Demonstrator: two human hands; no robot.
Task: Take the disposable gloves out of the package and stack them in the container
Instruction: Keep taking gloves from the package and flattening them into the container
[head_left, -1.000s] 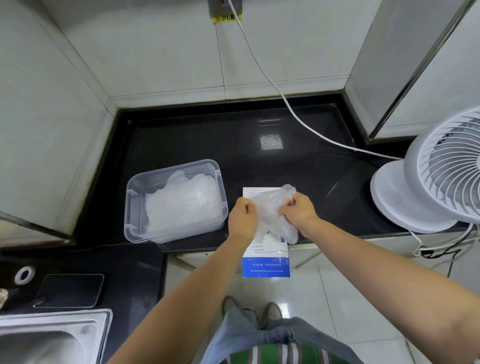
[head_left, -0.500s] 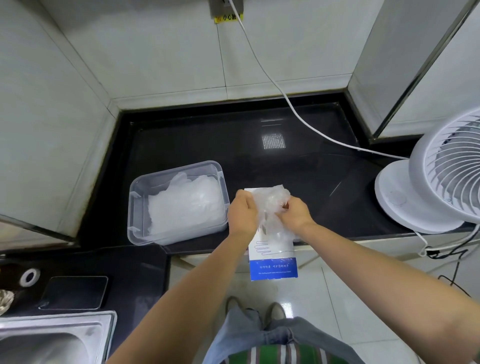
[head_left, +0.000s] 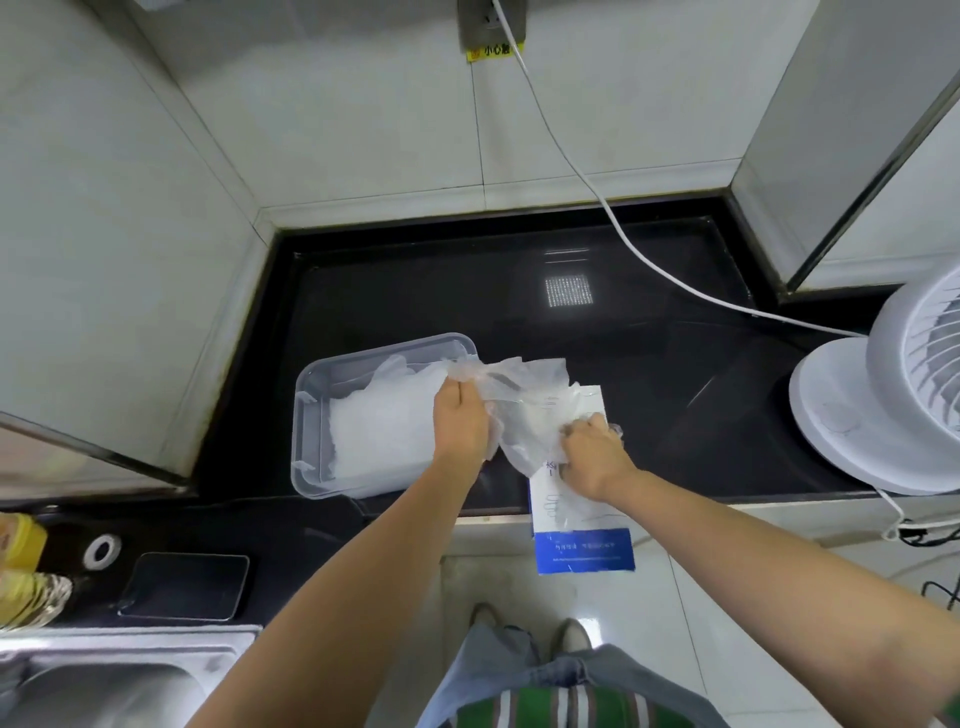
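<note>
Head view has a thin, clear disposable glove (head_left: 524, 410) stretched in the air between both sets of fingers, crumpled and see-through, sagging in the middle. It looks nearly weightless and quite limp, a film that will cling, fold on itself and slip if held flat, so my judgement is that it is best taken by the edges, one pinch at each end, and kept lightly taut so it lies down smooth. A hard tug could tear it.

The left hand (head_left: 460, 431) has its fingers curled round one bunched end. The right hand (head_left: 592, 457) has its fingers curled too, pinching the other end. Whether they also press on what lies under them I cannot tell.

Beneath the right fingers lies the package (head_left: 582, 545), a flat white and blue pack that overhangs the counter edge. Just beyond the left fingers stands the clear container (head_left: 311, 415), its near corner under the held end, with a stack of gloves (head_left: 379, 426) already inside.

Past both hands runs the black counter (head_left: 467, 291). Well off to the side of the right fingers are a white fan (head_left: 883, 405) and its cable (head_left: 613, 218)
</note>
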